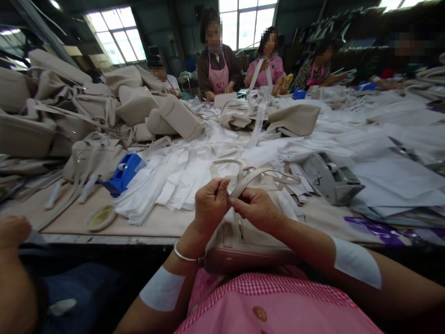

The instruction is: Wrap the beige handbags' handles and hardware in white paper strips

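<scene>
A beige handbag (250,239) rests at the table's front edge against my apron, its strap handles (259,174) rising toward the table. My left hand (212,199) is closed, thumb and fingers pinched at the end of a strap. Beside it, my right hand (259,207) wraps its fingers around the same strap (239,188), thumb pointing to my left hand. The two hands nearly meet above the bag. A gold-coloured zip pull (240,226) hangs just below them. Whatever small part lies between the fingertips is hidden.
A blue tape dispenser (124,174) and a round dish (100,218) stand left; a grey tape dispenser (330,178) stands right. White paper sheets (184,171) cover the middle. Beige bags (86,106) pile up left. A neighbour's arm (14,260) is near. Several people work across the table.
</scene>
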`<state>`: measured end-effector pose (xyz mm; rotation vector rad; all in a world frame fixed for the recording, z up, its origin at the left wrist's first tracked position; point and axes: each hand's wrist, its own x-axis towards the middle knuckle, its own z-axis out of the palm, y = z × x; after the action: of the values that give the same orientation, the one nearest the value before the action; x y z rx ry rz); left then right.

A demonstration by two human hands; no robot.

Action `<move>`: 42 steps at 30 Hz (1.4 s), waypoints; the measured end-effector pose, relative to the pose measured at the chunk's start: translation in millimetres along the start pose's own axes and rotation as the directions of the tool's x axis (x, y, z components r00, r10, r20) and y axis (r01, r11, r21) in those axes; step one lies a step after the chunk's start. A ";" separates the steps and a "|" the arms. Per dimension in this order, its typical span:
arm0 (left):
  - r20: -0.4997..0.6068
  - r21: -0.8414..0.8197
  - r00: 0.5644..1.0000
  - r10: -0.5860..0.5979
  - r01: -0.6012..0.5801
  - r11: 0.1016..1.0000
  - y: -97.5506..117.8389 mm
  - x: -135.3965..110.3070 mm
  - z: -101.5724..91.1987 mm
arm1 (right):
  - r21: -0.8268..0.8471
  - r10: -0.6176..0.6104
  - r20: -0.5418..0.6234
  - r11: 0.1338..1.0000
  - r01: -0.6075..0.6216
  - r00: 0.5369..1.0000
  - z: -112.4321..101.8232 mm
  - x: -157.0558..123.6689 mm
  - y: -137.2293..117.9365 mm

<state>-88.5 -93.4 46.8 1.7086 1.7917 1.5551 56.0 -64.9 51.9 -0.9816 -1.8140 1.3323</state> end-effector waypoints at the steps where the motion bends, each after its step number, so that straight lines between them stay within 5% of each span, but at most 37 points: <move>1: 0.038 -0.031 0.999 0.015 -0.014 0.999 -0.1 2.5 -4.3 | -0.002 -0.017 0.010 1.000 0.017 1.000 -2.6 -0.1 0.1; 6: 0.235 -0.094 0.965 0.115 -0.096 0.991 -8.7 20.2 -42.2 | 0.078 -0.079 0.139 0.995 0.068 0.987 -16.0 -0.6 -8.9; 10: 0.443 -0.033 0.863 0.244 -0.256 0.966 -12.7 23.6 -65.0 | 0.108 -0.093 0.155 0.991 0.077 0.983 -14.8 3.4 -13.0; 12: 0.508 0.066 0.820 0.263 -0.342 0.937 -11.1 19.1 -66.2 | 0.108 -0.089 0.128 0.991 0.075 0.988 -10.5 6.3 -10.8; 16: 0.523 0.160 0.820 0.232 -0.362 0.919 -10.1 5.2 -58.4 | 0.088 -0.076 0.130 0.994 0.065 0.989 -4.7 10.3 -5.3; 20: 0.548 0.086 0.799 0.248 -0.349 0.933 -16.0 -6.9 -57.0 | 0.350 -0.020 0.227 0.935 -0.062 0.974 -9.9 13.0 -2.4; 24: 0.592 0.059 0.769 0.241 -0.340 0.939 -17.0 -14.1 -59.7 | 0.577 0.167 0.058 0.799 -0.169 0.984 -16.7 19.2 2.0; 29: 0.606 0.028 0.771 0.196 -0.267 0.963 -4.0 -13.8 -60.6 | 0.473 0.090 0.023 0.876 -0.090 0.996 -12.3 25.7 -5.4; 33: 0.592 -0.004 0.803 0.064 -0.077 0.997 4.1 -11.4 -63.8 | 0.274 -0.066 -0.035 0.959 0.073 0.997 -9.8 27.7 -24.3; 37: 0.604 -0.031 0.794 -0.074 0.116 0.993 8.8 -3.9 -72.6 | 0.144 -0.197 -0.079 0.968 0.206 0.977 -10.7 35.2 -39.6; 42: 0.580 -0.042 0.803 -0.138 0.199 0.979 15.3 11.9 -87.1 | 0.135 -0.259 -0.198 0.948 0.288 0.946 -5.0 54.8 -66.5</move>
<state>-148.1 -132.4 100.6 1.6744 1.4667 0.8943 21.4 -28.0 121.9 -0.7067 -1.6115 1.1602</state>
